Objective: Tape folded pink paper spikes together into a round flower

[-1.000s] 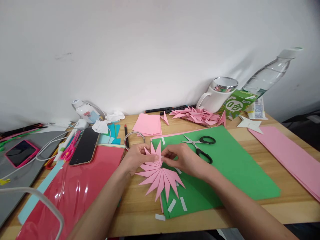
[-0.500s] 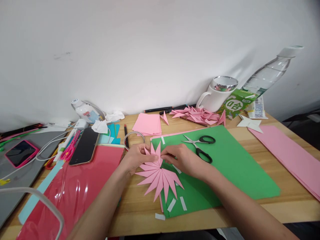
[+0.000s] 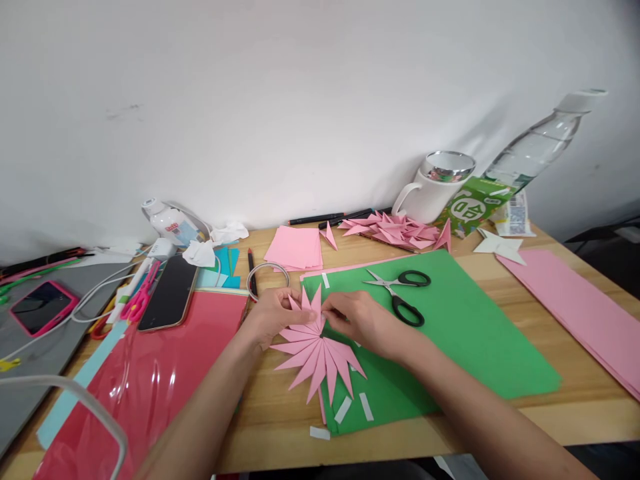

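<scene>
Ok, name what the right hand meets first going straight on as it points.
The right hand would first meet the pink folded-paper pinwheel, immediately ahead; whether they touch is unclear.

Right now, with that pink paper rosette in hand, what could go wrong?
The left hand grips the pink paper rosette while the right hand is close against it, so a tug might crease a folded point. The open black-handled scissors lie just beyond the right hand, which could get nicked. A white strip near the front edge of the wooden table might get knocked off.
</scene>
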`<state>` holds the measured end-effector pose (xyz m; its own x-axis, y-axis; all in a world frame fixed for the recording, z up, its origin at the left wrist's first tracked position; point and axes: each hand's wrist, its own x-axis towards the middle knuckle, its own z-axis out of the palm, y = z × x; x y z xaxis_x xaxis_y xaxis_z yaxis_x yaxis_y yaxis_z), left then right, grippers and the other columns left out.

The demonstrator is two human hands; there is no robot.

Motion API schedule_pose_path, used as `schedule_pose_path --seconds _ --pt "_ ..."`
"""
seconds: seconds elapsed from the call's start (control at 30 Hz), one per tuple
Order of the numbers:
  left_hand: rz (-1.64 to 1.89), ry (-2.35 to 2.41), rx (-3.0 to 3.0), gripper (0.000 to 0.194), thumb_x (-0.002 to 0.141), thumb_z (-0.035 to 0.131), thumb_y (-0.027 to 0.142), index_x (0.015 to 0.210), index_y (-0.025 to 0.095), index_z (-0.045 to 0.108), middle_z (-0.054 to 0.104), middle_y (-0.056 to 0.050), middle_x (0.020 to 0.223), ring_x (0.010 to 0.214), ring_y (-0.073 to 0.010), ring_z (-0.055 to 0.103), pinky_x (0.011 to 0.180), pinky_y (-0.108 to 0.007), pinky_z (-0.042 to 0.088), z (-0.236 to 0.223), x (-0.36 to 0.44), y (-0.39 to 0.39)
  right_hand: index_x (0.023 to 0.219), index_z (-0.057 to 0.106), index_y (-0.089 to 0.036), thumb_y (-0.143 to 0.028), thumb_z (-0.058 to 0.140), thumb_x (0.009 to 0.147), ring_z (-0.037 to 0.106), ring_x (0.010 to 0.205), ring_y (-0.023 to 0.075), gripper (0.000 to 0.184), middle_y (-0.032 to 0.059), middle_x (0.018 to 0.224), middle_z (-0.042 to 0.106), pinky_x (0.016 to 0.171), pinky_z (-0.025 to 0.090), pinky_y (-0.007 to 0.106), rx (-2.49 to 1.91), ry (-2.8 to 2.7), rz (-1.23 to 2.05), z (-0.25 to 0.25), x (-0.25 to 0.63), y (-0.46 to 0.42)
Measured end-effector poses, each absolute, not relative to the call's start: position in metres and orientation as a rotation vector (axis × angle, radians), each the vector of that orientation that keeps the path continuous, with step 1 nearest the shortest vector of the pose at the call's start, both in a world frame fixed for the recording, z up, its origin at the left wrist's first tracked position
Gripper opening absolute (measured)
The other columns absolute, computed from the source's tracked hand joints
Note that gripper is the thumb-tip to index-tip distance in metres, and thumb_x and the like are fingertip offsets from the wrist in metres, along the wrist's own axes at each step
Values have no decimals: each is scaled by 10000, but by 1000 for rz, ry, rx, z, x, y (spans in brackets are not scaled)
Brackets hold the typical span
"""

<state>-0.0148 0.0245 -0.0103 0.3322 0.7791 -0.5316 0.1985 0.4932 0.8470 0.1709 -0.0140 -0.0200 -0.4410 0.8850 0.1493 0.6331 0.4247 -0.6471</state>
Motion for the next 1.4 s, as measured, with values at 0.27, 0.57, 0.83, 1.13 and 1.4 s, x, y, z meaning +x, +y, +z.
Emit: schedule_pose_path --seconds 0.27,0.57,0.83,1.13,1.4 --pt "496 1197 1010 417 380 888 235 693 115 640 620 14 529 490 -109 573 472 -193 383 -5 -13 23 732 638 -146 -149 559 785 562 565 113 95 19 655 666 549 417 206 -1293 -1948 1054 -15 173 -14" --pt "503 1229 1056 400 385 883 234 673 114 633 616 13 515 484 -113 570 467 -198 382 -7 -11 23 637 569 -157 -92 529 734 477 497 86 123 -23 554 585 500 355 194 -1338 -1965 886 -29 166 -14" --pt "498 1215 1038 401 388 882 222 672 112 622 660 -12 549 462 -85 546 452 -176 368 -6 -12 23 663 591 -156 -190 563 767 591 531 119 113 11 588 660 513 439 208 -1348 -1719 1297 -24 173 -11" --pt "514 1218 1052 369 393 878 196 629 123 603 640 10 516 446 -81 535 444 -175 362 -8 -11 22 651 575 -161 -215 592 743 613 531 131 108 17 579 663 513 473 223 -1325 -1654 1341 -31 171 -10" --pt "507 1213 1019 400 370 886 191 661 107 625 650 1 523 447 -65 523 448 -163 365 -8 -12 24 695 576 -163 -191 516 797 627 536 119 122 9 603 672 525 481 209 -1335 -1711 1326 -25 172 -11"
